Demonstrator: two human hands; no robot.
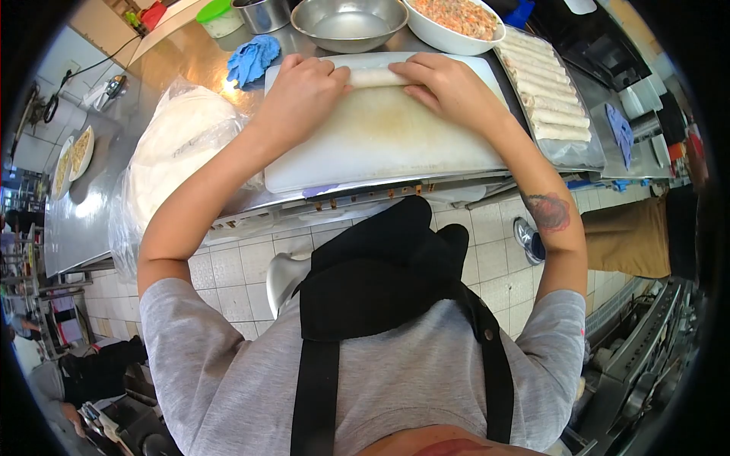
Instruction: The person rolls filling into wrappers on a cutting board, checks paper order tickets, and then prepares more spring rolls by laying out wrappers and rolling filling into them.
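Observation:
A pale, uncooked spring roll [372, 77] lies across the far part of the white cutting board [365, 144]. Both ends of it are under my fingers. My left hand [312, 82] is curled over the left end, fingers closed on it. At the right end, my right hand [441, 82] grips the roll with thumb and fingertips. To the left of the board, a stack of round wrappers [179, 144] sits in clear plastic. Beyond the board stands a white bowl [494, 39] of chopped orange and pale filling.
A tray [566, 156] on the right carries several finished rolls [544, 83]. A metal bowl [350, 26], a blue cloth [253, 59] and a green-lidded tub [219, 19] stand at the back. Two dishes of food [76, 156] sit far left. Another person's leg [623, 235] is at right.

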